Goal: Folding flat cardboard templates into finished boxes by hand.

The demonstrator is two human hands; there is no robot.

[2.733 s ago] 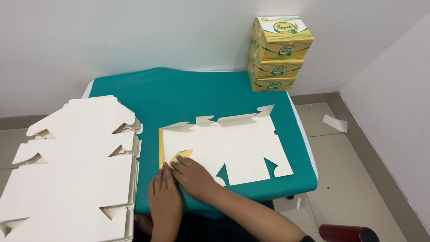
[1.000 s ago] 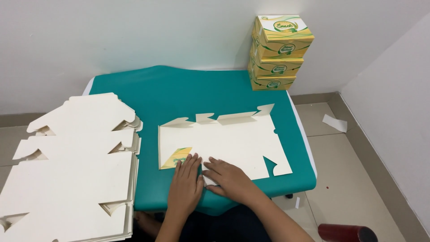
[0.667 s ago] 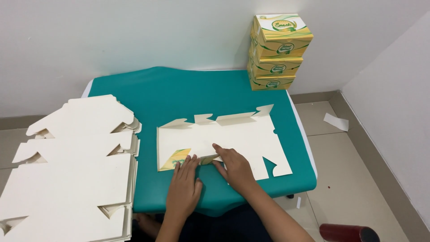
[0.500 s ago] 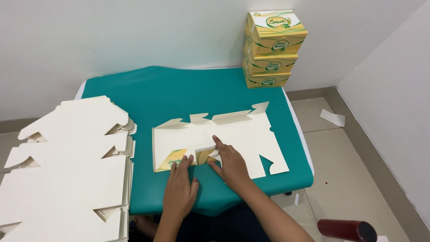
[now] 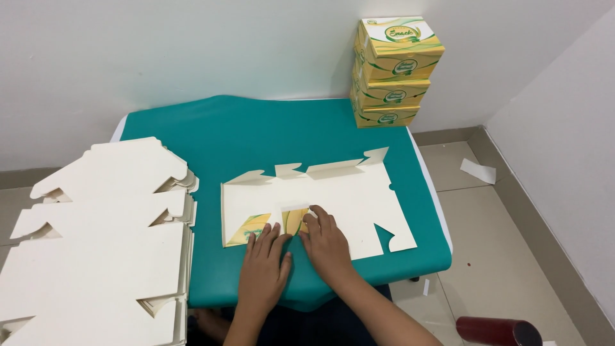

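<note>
**Flaps going down on the flat carton**

Both hands are flat on the near edge of the unfolded box blank (image 5: 320,202); the left hand (image 5: 264,266) lies with fingers spread and palm down over a folded-in flap whose yellow-green printed side shows; the right hand (image 5: 327,247) sits just beside it, fingers together, pressing the next flap against the white inner face; neither hand pinches anything. The blank lies open on the teal table (image 5: 256,134), its far tabs slightly lifted. This looks like the creasing step, near flaps being folded and pressed; the next fold would call for firm, even pressure along the score line. To the left, a stack of flat blanks (image 5: 96,237); at the far corner, three finished boxes (image 5: 391,70) stacked up.
</note>
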